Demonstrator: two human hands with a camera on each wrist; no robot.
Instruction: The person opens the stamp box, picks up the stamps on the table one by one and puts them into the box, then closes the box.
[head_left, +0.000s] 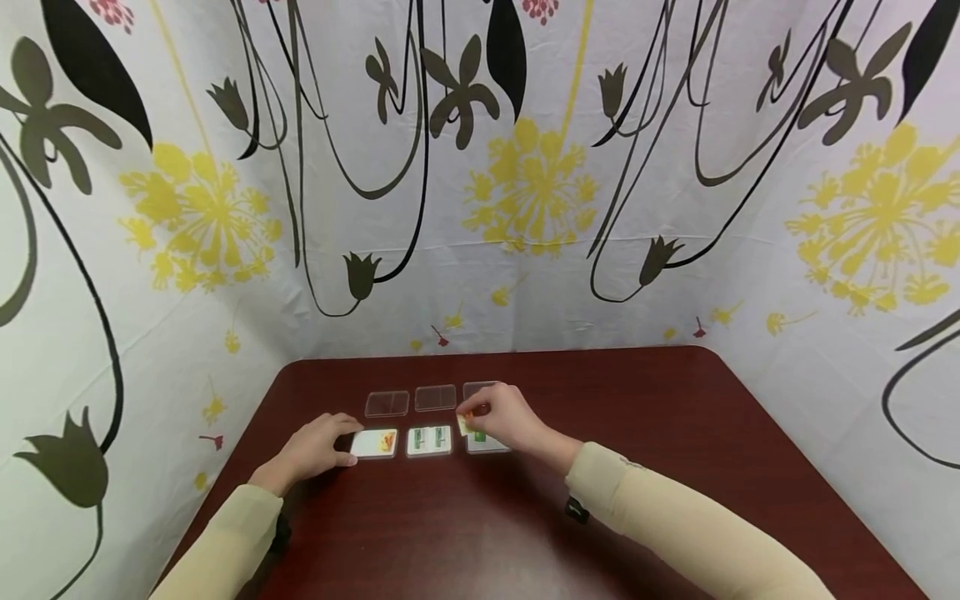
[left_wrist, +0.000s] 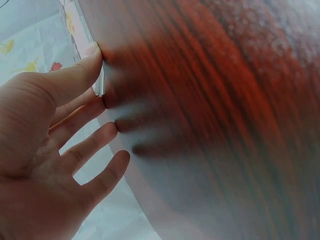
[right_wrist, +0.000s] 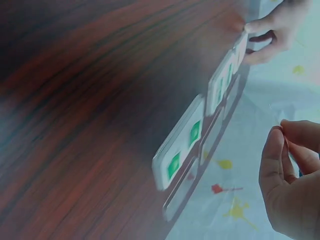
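My left hand [head_left: 318,446] rests at the left end of a flat white-filled case [head_left: 369,444] with an orange picture on its right half. In the left wrist view, the thumb and a fingertip touch that case's edge, the other fingers spread over the table. My right hand [head_left: 510,415] pinches a small picture card [head_left: 463,426] with yellow and orange on it, above the right case [head_left: 486,445]. That case shows two green pictures in the right wrist view, and the hand partly covers it in the head view. Between them lies a middle case [head_left: 429,440] with two green pictures.
Behind the cases runs a row of clear, flat plastic pieces: left [head_left: 387,404], middle [head_left: 436,397] and right [head_left: 480,387], the last partly behind my right hand. All lie on a dark red wooden table [head_left: 420,533]. Patterned cloth [head_left: 450,308] hangs around the table.
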